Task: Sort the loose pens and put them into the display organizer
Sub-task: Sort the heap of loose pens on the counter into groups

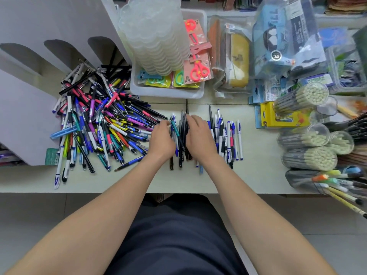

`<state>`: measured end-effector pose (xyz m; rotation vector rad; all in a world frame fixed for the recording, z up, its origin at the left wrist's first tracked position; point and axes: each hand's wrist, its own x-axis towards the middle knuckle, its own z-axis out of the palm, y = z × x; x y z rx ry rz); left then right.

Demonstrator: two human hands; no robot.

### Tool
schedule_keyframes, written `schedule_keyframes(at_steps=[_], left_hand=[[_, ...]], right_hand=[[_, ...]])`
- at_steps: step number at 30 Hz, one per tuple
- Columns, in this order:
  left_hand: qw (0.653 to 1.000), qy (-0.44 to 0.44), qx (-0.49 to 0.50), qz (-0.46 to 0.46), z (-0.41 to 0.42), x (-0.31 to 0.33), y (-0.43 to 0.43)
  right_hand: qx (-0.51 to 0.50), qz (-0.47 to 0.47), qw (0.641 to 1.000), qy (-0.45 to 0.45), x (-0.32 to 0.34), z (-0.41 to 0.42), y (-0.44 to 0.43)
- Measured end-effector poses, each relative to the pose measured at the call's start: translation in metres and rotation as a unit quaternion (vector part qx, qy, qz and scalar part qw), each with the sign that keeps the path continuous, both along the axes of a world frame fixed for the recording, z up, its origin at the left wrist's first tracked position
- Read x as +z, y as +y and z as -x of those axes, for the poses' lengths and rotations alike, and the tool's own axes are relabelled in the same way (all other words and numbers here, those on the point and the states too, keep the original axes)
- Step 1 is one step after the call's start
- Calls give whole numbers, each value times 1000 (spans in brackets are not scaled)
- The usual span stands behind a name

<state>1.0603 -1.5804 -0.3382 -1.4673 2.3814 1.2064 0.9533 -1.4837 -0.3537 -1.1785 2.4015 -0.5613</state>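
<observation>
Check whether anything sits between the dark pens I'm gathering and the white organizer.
Yes: the loose pen pile covers the table between the dark pens and the organizer. Above it, nothing visible blocks.

We are reaching both bare forearms up from the lower corners of the frame, converging toward the centre. Our left hand [161,139] is lying palm down, with its fingers tucking under and out of sight, so we cannot tell its grip. Our right hand [198,133], just beside it, is arching palm down, its fingers curling over the dark pens [183,132] between the two hands.
</observation>
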Motion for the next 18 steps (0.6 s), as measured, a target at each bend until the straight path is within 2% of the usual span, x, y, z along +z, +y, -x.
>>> schedule_keyframes(at_steps=[3, 5, 7, 12, 16, 18], left_hand=[[998, 13, -59, -35, 0, 1, 2], [997, 16, -67, -32, 2, -3, 1], [998, 21, -54, -8, 4, -7, 0], [999, 39, 18, 26, 8, -10, 4], [999, 42, -4, 23, 7, -8, 3], [998, 51, -26, 18, 3, -8, 0]], right_hand=[[103, -82, 988, 81, -2, 8, -9], [116, -84, 981, 130, -2, 5, -5], [104, -62, 983, 141, -3, -4, 5], [30, -3, 997, 76, -8, -15, 27], [-17, 42, 999, 3, -8, -19, 34], [10, 42, 999, -23, -4, -19, 37]])
